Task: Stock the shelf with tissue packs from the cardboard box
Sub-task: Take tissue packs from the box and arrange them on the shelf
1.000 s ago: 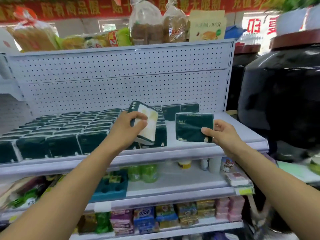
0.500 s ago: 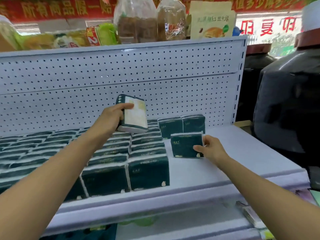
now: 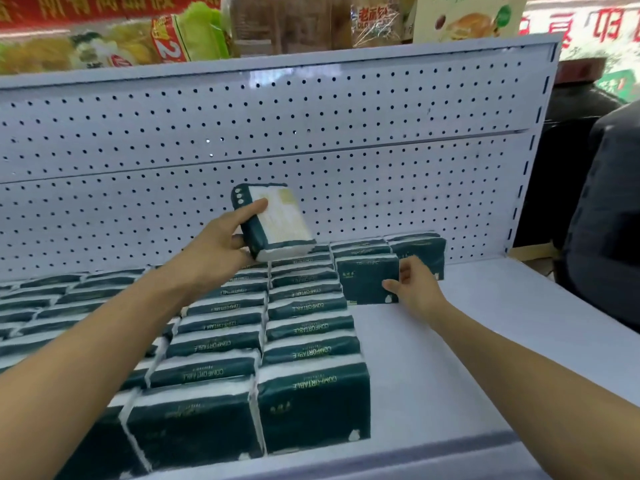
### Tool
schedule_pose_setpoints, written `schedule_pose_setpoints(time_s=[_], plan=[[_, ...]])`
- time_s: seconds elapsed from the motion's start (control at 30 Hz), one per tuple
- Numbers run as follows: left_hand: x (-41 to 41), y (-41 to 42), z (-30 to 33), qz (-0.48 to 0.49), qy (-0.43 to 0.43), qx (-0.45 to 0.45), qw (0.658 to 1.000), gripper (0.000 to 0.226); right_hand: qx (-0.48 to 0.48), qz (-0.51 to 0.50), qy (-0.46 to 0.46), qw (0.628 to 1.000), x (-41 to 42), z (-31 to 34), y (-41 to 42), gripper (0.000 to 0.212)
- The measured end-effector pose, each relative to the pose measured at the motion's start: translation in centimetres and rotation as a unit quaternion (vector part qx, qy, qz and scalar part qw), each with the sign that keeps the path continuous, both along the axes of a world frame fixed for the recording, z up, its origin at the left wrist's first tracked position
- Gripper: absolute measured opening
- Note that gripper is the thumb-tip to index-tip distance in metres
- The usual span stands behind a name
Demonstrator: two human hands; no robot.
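Green tissue pack point(image 3: 367, 282) upright on shelf point(image 3: 485, 323), between right-hand fingers point(image 3: 408, 271).

Two hands point(image 3: 214, 247) point(image 3: 415, 289) each hold one tissue pack point(image 3: 277, 220) point(image 3: 367, 282). Dozens more packs point(image 3: 304, 327) fill one shelf point(image 3: 485, 341); blur prevents counting them exactly.

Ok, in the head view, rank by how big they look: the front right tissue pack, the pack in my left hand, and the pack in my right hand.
1. Front right pack, largest, though nearest the camera.
2. Left hand's pack and right hand's pack: too alike to rank.
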State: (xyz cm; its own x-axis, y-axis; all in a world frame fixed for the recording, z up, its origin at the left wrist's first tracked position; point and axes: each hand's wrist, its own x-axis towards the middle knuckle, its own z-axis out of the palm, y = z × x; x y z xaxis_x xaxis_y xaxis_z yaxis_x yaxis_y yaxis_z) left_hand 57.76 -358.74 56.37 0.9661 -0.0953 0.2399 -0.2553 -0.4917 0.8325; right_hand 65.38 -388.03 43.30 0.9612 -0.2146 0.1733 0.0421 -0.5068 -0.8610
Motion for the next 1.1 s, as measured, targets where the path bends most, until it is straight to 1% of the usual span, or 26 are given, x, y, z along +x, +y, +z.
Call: schedule_pose_setpoints(time_s=[0.07, 0.23, 0.3, 0.37, 0.43, 0.5, 0.53, 0.57, 0.6, 0.63, 0.7, 0.73, 0.77, 0.83, 0.9, 1.0, 1.1], plan=[[0.4, 0.1, -0.1, -0.004, -0.009, 0.000, 1.000, 0.083, 0.003, -0.016, -0.010, 1.000, 0.5, -0.2, 0.3, 0.032], [0.2, -0.2, -0.2, 0.000, -0.003, -0.002, 1.000, 0.079, -0.035, -0.052, -0.024, 0.998, 0.6, -0.1, 0.7, 0.037], [-0.2, -0.5, -0.2, 0.006, 0.006, -0.006, 1.000, 0.077, -0.045, -0.099, -0.064, 0.992, -0.3, 0.6, 1.1, 0.045], [-0.4, -0.8, -0.1, 0.004, 0.020, -0.019, 1.000, 0.076, -0.051, -0.106, -0.141, 0.983, -1.7, 1.9, 2.1, 0.055], [-0.7, -1.4, -0.1, -0.007, 0.040, -0.027, 0.999, 0.076, -0.096, -0.029, -0.249, 0.963, -3.7, 4.1, 3.6, 0.070], [-0.9, -2.2, 0.1, -0.024, 0.046, -0.017, 0.999, 0.075, -0.185, 0.079, -0.334, 0.921, -5.5, 6.3, 5.1, 0.081], [-1.1, -2.7, 0.2, -0.037, 0.045, -0.006, 0.998, 0.074, -0.229, 0.114, -0.364, 0.896, -6.1, 7.1, 5.7, 0.079], [-1.4, -3.2, 0.4, -0.051, 0.045, 0.002, 0.998, 0.074, -0.245, 0.133, -0.383, 0.881, -6.5, 7.7, 6.1, 0.071], [-1.7, -3.5, 0.6, -0.063, 0.044, 0.004, 0.997, 0.075, -0.224, 0.143, -0.389, 0.882, -7.2, 8.2, 6.4, 0.057], [-1.9, -3.7, 0.8, -0.070, 0.038, 0.002, 0.997, 0.078, -0.172, 0.145, -0.379, 0.898, -7.7, 8.5, 6.4, 0.043], [-2.2, -3.7, 1.3, -0.049, 0.010, 0.029, 0.998, 0.080, -0.014, 0.139, -0.314, 0.939, -8.7, 9.2, 6.0, 0.023], [-2.3, -3.6, 1.4, -0.024, -0.006, 0.057, 0.998, 0.078, 0.066, 0.136, -0.271, 0.951, -9.1, 9.5, 5.6, 0.014], [-2.4, -3.5, 1.4, -0.001, -0.016, 0.077, 0.997, 0.074, 0.140, 0.139, -0.228, 0.953, -9.3, 9.7, 5.1, 0.006], [-2.6, -3.3, 1.2, 0.013, -0.002, 0.064, 0.998, 0.067, 0.239, 0.164, -0.156, 0.944, -9.5, 10.0, 4.0, 0.014], [-2.8, -3.4, 1.0, -0.017, 0.021, 0.020, 0.999, 0.056, 0.288, 0.196, -0.118, 0.930, -9.8, 10.0, 3.3, 0.017], [-3.1, -4.0, 1.1, -0.051, 0.032, -0.042, 0.997, 0.034, 0.307, 0.214, -0.107, 0.921, -10.4, 10.1, 2.8, 0.021], [-2.9, -4.5, 1.0, -0.040, 0.024, -0.081, 0.996, 0.025, 0.313, 0.218, -0.086, 0.921, -10.9, 10.1, 2.3, 0.027]])
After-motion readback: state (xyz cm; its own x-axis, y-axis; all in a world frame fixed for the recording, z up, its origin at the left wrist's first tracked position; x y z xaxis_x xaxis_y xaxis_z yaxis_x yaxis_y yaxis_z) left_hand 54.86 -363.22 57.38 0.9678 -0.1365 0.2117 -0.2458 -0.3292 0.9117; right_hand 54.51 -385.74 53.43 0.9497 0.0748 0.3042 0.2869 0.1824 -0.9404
